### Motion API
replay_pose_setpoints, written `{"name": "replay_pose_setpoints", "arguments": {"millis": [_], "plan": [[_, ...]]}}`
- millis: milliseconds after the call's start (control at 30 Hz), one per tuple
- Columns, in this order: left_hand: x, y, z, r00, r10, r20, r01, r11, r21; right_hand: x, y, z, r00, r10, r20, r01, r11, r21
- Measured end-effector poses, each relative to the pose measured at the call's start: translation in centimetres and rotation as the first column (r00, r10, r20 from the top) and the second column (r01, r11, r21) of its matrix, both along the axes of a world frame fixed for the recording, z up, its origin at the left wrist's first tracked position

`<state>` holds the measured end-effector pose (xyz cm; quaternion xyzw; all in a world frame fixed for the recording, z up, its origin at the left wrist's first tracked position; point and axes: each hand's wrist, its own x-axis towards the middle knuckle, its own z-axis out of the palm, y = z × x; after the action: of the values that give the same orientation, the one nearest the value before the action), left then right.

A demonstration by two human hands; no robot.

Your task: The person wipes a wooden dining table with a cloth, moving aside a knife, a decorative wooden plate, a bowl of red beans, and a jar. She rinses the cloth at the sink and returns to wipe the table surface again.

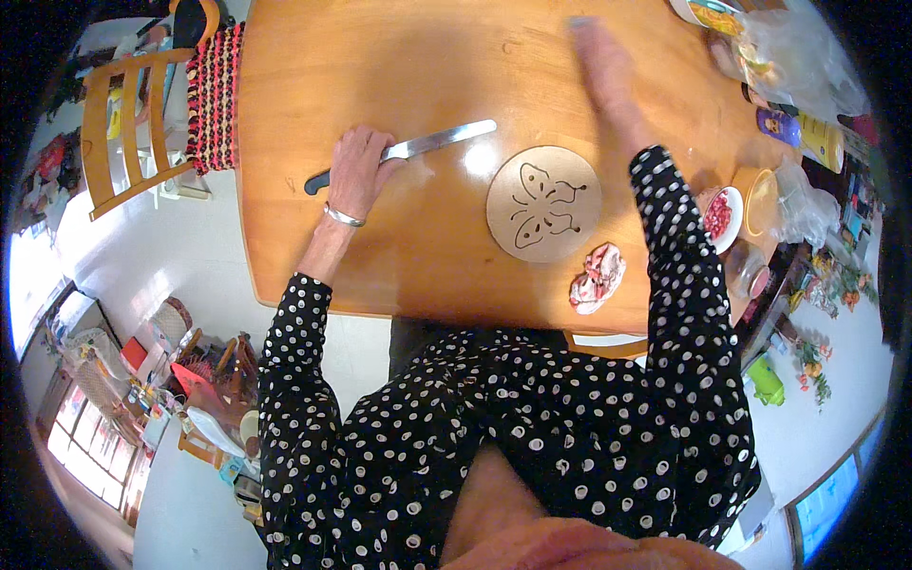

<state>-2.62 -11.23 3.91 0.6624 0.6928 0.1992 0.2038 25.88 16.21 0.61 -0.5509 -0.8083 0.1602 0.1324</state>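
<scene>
"What are the hands doing over there?"

"The left hand [357, 169] is wrapped over the black handle of a long knife [437, 140], with the handle's butt poking out behind it. The right hand [605, 81] reaches across the far part of the table [418, 256]. It's such a blur that I can't tell whether its fingers are spread or curled, or holding anything."

"Is that a good way to manage the knife?"

"Sound enough, I'd say. Best to keep that left wrist quiet, the blade low, and the reaching arm well clear of the tip."

"And how does the knife look?"

"Bright, narrow and straight, rounded at the tip. It slants out to the right, ending near the far left edge of that round board [513, 214], apart from it. I can't say whether the blade touches the wood."

"Pretty board."

"Tan, with a dark butterfly outline [532, 233]. A crumpled red-and-white cloth [598, 278] sits close by its near right edge. Farther right there's a white bowl [738, 214] of red pieces [718, 217], and off left, a chair [95, 133]."
</scene>
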Motion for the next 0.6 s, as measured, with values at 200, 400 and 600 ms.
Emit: {"name": "replay_pose_setpoints", "arguments": {"millis": [200,400,600], "plan": [[0.3,-3.2,0.8,0.996,0.033,0.088,-0.028,0.998,-0.06,-1.1,-3.0,-1.5,0.997,0.022,0.072,-0.027,0.997,0.068],[-0.3,-7.0,1.0,0.989,0.103,0.106,-0.089,0.988,-0.128,-2.1,-2.6,-1.0,0.994,0.111,-0.009,-0.111,0.989,-0.093],[-0.4,-11.6,1.1,0.974,0.216,0.061,-0.212,0.975,-0.07,-3.6,-6.2,-1.8,0.99,0.136,-0.02,-0.136,0.991,0.009]]}}
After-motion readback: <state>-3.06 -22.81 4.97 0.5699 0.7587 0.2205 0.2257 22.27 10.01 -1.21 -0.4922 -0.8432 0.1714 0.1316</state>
